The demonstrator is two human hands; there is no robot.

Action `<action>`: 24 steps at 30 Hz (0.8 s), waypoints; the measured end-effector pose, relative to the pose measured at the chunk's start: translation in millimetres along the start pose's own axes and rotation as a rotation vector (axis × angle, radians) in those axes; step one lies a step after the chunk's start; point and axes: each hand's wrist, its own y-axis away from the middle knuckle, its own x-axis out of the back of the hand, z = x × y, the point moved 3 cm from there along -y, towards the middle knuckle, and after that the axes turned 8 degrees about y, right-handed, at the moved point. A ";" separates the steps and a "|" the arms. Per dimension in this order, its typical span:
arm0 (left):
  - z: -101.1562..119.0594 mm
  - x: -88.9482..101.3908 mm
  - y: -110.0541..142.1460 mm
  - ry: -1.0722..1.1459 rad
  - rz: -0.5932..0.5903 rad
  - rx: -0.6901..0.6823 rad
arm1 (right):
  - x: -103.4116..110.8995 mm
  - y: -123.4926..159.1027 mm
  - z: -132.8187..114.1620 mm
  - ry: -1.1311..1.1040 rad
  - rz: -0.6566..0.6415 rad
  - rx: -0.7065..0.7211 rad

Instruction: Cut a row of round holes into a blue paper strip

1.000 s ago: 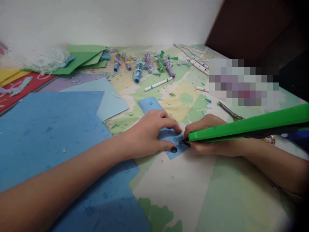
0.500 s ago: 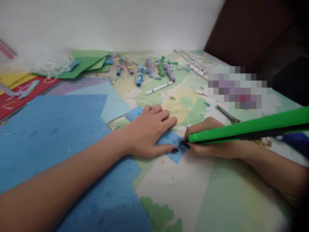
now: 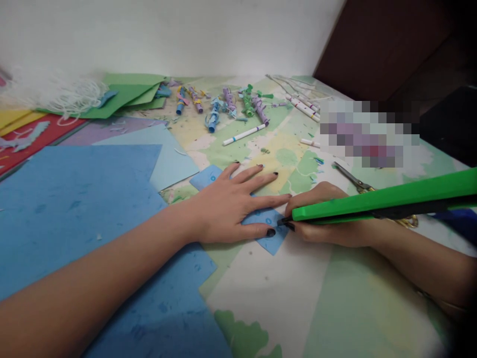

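On a narrow blue paper strip (image 3: 274, 243) with small blue rings on it, my left hand (image 3: 238, 209) lies flat with fingers spread, pressing it to the table. My right hand (image 3: 328, 219) is closed round a long green tool with a black underside (image 3: 372, 201), whose exact kind I cannot make out. Its dark tip meets the strip near the right end, close to my left thumb and index finger. The middle of the strip is covered by my left hand. Beneath my left forearm is a large blue paper sheet (image 3: 93, 184).
Behind my hands are several curled paper rolls (image 3: 214, 117) and a white marker (image 3: 244, 135). Scissors (image 3: 350, 176) lie beyond my right hand. Green paper (image 3: 126, 94), red paper (image 3: 55, 134) and a heap of white string (image 3: 74, 97) are at the back left. Paper scraps litter the patterned cloth.
My left hand's fingers have straightened and spread, the index finger now reaching close to my right hand. The green tool's tip stays at the strip's right end.
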 end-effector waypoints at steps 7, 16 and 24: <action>0.4 1.0 0.1 0.023 0.045 -0.017 | -0.5 0.2 0.2 0.022 -0.003 -0.010; 1.5 1.7 2.3 0.003 0.104 0.012 | -4.2 2.5 -3.7 0.086 0.046 -0.025; 11.8 10.7 2.8 -0.072 0.116 0.053 | -7.0 7.9 -8.2 0.085 0.090 -0.080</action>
